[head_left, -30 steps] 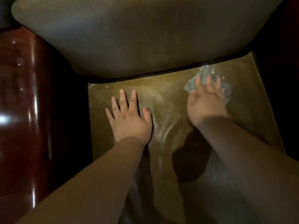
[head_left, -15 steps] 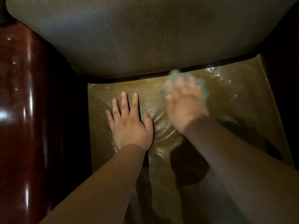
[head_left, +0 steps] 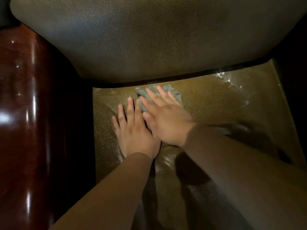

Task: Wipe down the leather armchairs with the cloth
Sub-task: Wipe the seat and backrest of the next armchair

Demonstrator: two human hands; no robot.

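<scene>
I look down on the brown leather seat cushion of an armchair, with its padded backrest above. A grey fluffy cloth lies on the seat near the back seam. My right hand presses flat on the cloth with straight fingers and overlaps the thumb side of my left hand. My left hand rests flat on the seat, fingers spread. Most of the cloth is hidden under my right hand.
A glossy dark red wooden armrest runs along the left side. A wet shiny streak marks the seat's far right corner. The right edge of the seat drops into dark shadow.
My right hand has swept the cloth leftward along the back of the seat, from the far right corner to beside my left hand. My left hand has stayed in place.
</scene>
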